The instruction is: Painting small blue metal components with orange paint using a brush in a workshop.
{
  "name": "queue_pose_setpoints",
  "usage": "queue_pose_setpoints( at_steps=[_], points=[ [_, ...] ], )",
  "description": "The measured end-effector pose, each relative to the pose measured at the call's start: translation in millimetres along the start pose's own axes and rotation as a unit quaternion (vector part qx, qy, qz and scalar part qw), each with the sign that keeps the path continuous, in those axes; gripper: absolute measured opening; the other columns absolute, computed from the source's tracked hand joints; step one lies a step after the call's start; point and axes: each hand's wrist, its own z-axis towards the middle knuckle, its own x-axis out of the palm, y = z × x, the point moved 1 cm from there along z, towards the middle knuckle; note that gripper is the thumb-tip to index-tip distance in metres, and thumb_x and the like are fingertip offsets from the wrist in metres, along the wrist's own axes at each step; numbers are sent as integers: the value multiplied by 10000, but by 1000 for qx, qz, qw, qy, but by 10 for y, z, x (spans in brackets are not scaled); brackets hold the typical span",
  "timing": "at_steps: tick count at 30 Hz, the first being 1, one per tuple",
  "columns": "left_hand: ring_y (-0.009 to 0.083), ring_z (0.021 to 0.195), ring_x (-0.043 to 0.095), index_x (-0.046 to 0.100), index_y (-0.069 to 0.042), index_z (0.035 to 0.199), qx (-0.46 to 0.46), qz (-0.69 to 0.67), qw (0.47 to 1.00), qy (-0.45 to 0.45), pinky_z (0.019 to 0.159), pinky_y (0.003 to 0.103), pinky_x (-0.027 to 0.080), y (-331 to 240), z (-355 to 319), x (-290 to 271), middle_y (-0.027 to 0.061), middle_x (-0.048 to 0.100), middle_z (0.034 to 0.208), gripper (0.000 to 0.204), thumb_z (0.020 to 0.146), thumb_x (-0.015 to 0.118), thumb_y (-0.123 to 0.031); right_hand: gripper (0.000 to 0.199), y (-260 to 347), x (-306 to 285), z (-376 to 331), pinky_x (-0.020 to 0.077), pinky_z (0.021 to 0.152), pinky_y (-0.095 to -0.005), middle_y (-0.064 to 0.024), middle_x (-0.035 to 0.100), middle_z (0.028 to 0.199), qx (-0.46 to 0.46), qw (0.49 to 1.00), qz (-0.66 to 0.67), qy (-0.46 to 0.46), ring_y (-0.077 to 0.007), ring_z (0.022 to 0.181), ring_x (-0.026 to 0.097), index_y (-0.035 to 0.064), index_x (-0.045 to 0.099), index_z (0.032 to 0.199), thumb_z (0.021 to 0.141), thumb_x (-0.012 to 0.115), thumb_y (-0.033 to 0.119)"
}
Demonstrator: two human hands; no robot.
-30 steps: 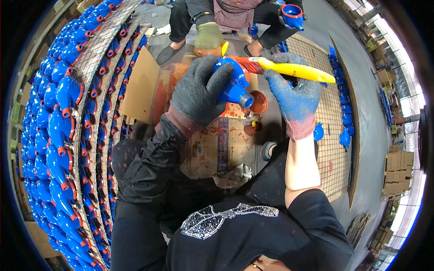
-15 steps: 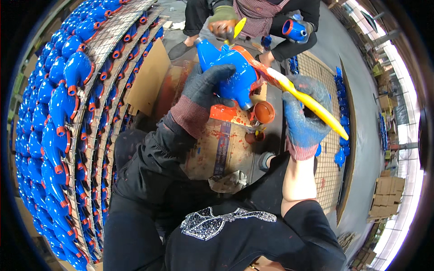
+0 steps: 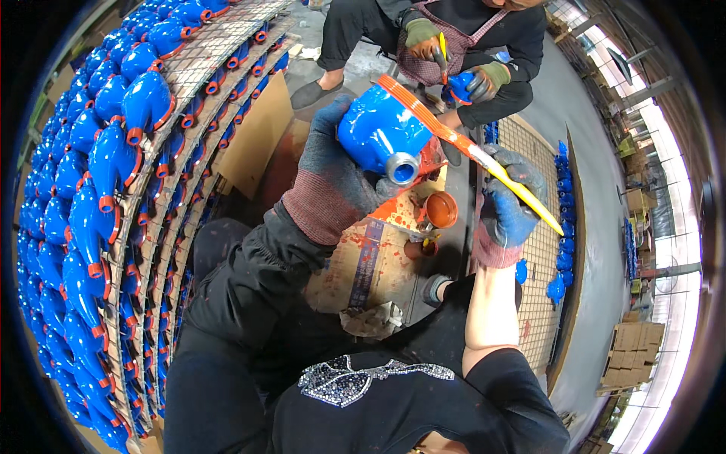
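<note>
My left hand (image 3: 321, 170), in a dark glove, is closed around a glossy blue metal casting (image 3: 378, 136), perhaps a pump housing. One round port of the casting points toward me, and its far right rim is coated orange-red. My right hand (image 3: 514, 200), in a blue-grey glove, grips a paintbrush (image 3: 543, 210) by its yellow handle. The red-smeared head of the brush lies against the casting's rim. Below the casting stand an orange-red paint cup (image 3: 441, 209) and a smaller pot (image 3: 420, 247) with something yellow in it.
On the left, wire-mesh racks (image 3: 200, 53) carry many blue castings with red rims. A paint-spattered cardboard sheet (image 3: 340, 272) covers the floor before me. Opposite, a gloved person (image 3: 469, 45) holds a brush and a small blue part. Another mesh rack (image 3: 541, 310) lies at right.
My left hand has turned the casting, so a port now faces me and the rim sits higher. The brush has shifted left along the rim. The other person's hands have come together at their part.
</note>
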Motion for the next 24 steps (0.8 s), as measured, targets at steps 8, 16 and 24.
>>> queue_pose_setpoints(
  at_steps=[8, 16, 24],
  points=[
    [287, 1128, 591, 461, -99, 1364, 68, 91, 993, -30, 884, 464, 564, -17, 70, -165, 140, 564, 1251, 556, 929, 603, -415, 309, -86, -60, 40, 491, 987, -410, -189, 636, 1129, 68, 993, 71, -59, -292, 1068, 625, -16, 585, 1091, 794, 617, -94],
    [276, 986, 641, 532, -54, 1268, 139, 634, 748, -139, 824, 393, 556, 151, 152, -283, 129, 609, 1099, 661, 695, 807, -236, 291, 19, -61, 97, 535, 834, -276, -103, 671, 1050, 116, 982, -93, -113, -158, 922, 647, -17, 638, 1095, 813, 695, -67],
    [344, 993, 586, 550, -105, 1251, 213, 923, 311, -77, 850, 430, 506, 327, 46, -140, 145, 562, 1048, 688, 638, 832, -241, 288, -8, -84, 61, 520, 740, -234, -55, 672, 1022, 123, 968, -217, -6, -108, 856, 630, 16, 666, 1083, 807, 729, -35]
  ],
)
